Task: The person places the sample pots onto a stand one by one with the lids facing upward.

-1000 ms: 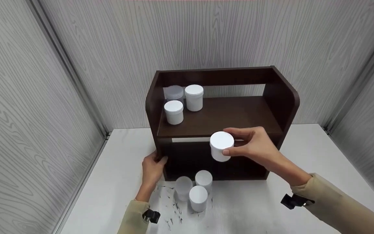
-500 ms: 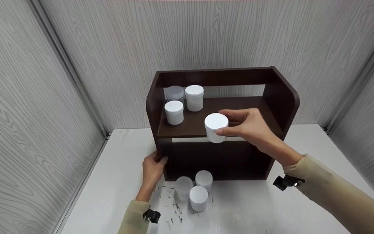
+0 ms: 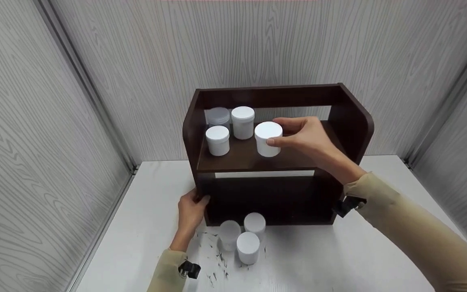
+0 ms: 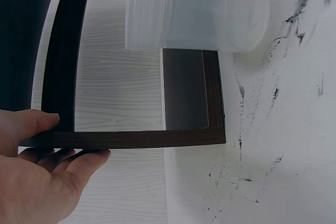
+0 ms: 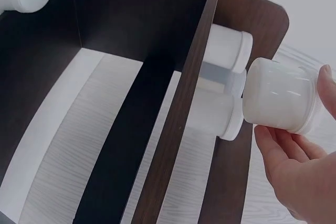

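A white lidded jar (image 3: 268, 142) is pinched between the thumb and fingers of my right hand (image 3: 310, 138), upright in front of the upper shelf of a dark brown rack (image 3: 290, 158). In the right wrist view the held jar (image 5: 281, 95) appears apart from the shelf board. My left hand (image 3: 191, 211) grips the rack's left side panel, thumb inside and fingers outside, as the left wrist view shows on the panel edge (image 4: 131, 139). On the upper shelf's left stand two white jars, a front one (image 3: 218, 142) and a back one (image 3: 243, 123), plus a translucent jar (image 3: 218, 116).
Three more jars stand together on the white table (image 3: 298, 259) before the rack: a translucent one (image 3: 229, 234), a white one (image 3: 254, 223) and another white one (image 3: 248, 248). Dark smudges mark the table beside them. Grey wood-grain walls (image 3: 266, 44) enclose the back and sides.
My right hand has lifted the jar from the lower compartment's height to in front of the upper shelf, shifting slightly left. My left hand stays on the side panel.
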`<action>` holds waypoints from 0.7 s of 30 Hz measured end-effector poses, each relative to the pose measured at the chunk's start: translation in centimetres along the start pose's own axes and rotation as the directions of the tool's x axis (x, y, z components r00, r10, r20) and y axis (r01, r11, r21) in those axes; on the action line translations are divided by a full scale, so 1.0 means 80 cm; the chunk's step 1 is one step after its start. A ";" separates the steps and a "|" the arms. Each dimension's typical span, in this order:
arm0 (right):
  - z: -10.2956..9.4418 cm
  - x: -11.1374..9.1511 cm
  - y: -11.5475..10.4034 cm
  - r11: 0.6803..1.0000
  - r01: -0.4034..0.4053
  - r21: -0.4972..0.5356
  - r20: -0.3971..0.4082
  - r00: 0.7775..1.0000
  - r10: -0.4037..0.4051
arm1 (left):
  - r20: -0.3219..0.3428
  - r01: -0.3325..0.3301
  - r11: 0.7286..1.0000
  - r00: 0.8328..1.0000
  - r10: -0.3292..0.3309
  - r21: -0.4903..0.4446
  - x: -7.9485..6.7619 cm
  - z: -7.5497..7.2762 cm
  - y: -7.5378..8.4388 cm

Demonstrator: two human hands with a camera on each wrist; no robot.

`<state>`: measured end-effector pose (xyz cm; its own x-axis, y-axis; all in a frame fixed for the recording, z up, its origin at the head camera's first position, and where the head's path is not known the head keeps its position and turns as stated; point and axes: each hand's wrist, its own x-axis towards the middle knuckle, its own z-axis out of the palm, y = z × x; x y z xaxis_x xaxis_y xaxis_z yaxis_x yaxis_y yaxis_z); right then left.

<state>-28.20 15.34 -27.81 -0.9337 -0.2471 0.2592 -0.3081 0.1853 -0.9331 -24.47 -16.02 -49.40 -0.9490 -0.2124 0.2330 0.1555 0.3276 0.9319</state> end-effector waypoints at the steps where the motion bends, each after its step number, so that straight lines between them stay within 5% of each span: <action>1: 0.000 0.003 0.000 1.000 0.000 0.005 0.000 1.000 0.000 | 0.003 0.002 1.000 1.000 -0.002 0.003 0.000 0.000 0.000; 21: -0.010 0.049 0.020 0.999 -0.042 -0.010 -0.092 0.995 0.041 | -0.006 0.011 1.000 1.000 -0.011 -0.007 0.001 0.001 -0.002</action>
<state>-32.54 15.44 -28.09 -0.9584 -0.1509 0.2423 -0.2702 0.2052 -0.9407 -24.56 -16.02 -49.53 -0.9490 -0.2215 0.2243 0.1469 0.3187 0.9364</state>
